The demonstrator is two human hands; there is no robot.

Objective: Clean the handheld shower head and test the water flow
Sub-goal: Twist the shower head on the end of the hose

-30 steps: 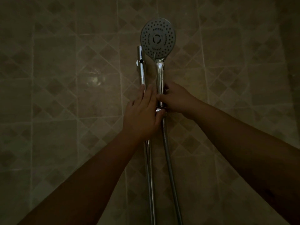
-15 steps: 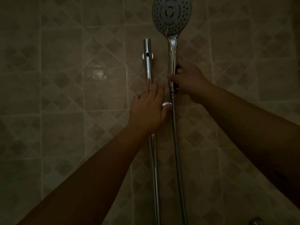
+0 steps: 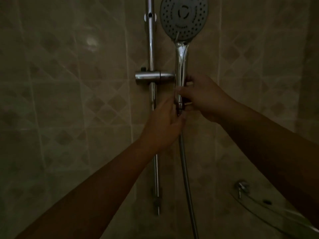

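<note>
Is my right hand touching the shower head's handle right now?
Touching. The head view shows the right hand with thumb and fingers curled around the lower handle of the shower head, no gap visible.

Very dim throughout; a faint glare spot on the wall tiles (image 3: 91, 42), the left hand (image 3: 162, 125) motion-blurred, corners darkest.
</note>
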